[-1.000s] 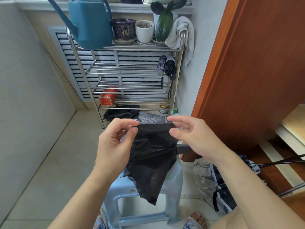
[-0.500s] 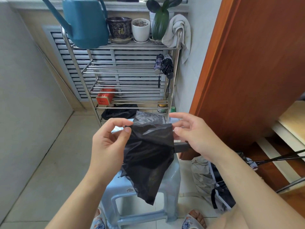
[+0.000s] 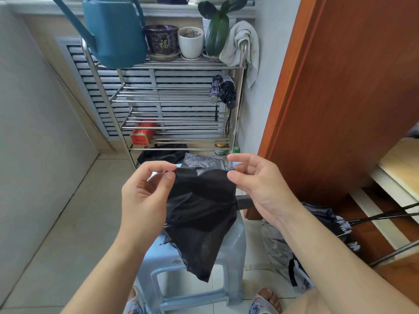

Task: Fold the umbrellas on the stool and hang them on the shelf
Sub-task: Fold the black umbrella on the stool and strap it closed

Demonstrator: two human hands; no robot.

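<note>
Black umbrella (image 3: 201, 214) above the stool (image 3: 235, 243), one canopy panel pinched at its top edge by left hand (image 3: 145, 196) and right hand (image 3: 256, 184); best pulled taut before pleating.

Head view, downward (close, forward)

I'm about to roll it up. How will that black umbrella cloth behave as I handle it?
Probably floppy: the black umbrella canopy sags in folds below where the left hand and right hand pinch its top edge. Likely light, since fingertips alone hold it. The slight sheen suggests it may be slippery.
</note>
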